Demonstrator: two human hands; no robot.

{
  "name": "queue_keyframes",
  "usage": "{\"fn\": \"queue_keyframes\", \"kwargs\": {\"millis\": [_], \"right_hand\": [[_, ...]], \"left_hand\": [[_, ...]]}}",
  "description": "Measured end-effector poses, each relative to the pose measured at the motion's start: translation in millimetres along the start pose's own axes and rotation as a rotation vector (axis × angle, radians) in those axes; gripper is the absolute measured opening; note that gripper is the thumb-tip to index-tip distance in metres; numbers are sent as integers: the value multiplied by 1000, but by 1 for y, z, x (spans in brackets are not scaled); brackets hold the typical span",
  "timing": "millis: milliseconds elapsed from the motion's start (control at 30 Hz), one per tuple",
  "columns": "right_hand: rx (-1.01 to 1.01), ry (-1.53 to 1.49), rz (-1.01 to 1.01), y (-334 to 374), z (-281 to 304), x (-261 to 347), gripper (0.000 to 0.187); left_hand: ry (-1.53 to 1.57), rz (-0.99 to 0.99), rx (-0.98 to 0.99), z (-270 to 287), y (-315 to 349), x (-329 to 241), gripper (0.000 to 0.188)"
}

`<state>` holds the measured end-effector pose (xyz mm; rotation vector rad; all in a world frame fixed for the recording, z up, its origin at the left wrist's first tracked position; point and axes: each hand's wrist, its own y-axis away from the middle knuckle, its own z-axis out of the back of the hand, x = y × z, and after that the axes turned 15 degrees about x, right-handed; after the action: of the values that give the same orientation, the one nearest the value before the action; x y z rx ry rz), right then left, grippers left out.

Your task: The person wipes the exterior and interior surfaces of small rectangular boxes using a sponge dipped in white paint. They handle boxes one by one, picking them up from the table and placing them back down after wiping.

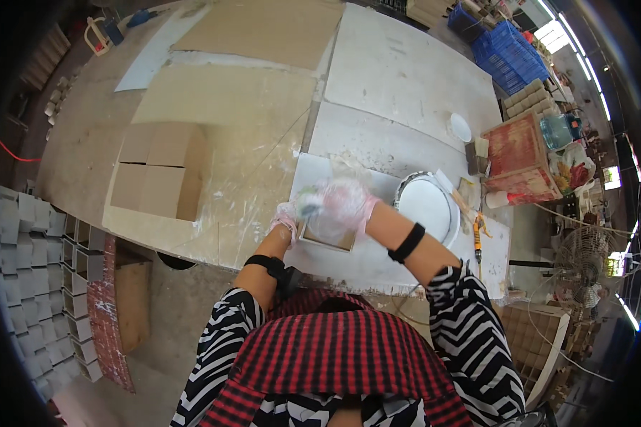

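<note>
A small open box (326, 245) with pale thin walls lies on a white sheet near the table's front edge. My left hand (286, 216), in a pinkish, white-smeared glove, grips the box at its left side; some of its fingers are hidden. Over the box is my right hand (347, 199), gloved the same way and blurred by motion. Its fingers are closed around something greyish-green, too smeared to name. Right of it stands a round tub (426, 206) of white stuff with a crusted rim.
Brown board blocks (153, 171) sit together on the table at left. An orange-handled tool (477, 242) and a flat brush (452, 188) lie by the tub. A white dish (461, 127) and a red crate (516, 156) are farther right. Stacked grey-white boxes (35, 249) fill the lower left.
</note>
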<state>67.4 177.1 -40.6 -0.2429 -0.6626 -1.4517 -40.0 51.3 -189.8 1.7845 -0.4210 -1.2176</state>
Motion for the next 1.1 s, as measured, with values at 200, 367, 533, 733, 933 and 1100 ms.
{"fn": "queue_keyframes", "kwargs": {"millis": [200,367,533,733,933,1100], "right_hand": [[104,109,-278,-13,62,28,22],[8,178,-218,5,29,26,27],[83,15,-514,72,37,21,26],[6,6,-441,29,50,34,28],[-5,-98,-453,91,30,27,34],[-207,-291,-633,91,22,25,37]], "left_hand": [[43,0,-10,5,-5,10,72],[44,10,-24,-1,2,10,71],[-44,50,-105,-7,31,-20,74],[73,-23,-32,13,-39,19,74],[87,-19,-40,10,-25,16,66],[-9,-24,-78,10,-25,16,66]]}}
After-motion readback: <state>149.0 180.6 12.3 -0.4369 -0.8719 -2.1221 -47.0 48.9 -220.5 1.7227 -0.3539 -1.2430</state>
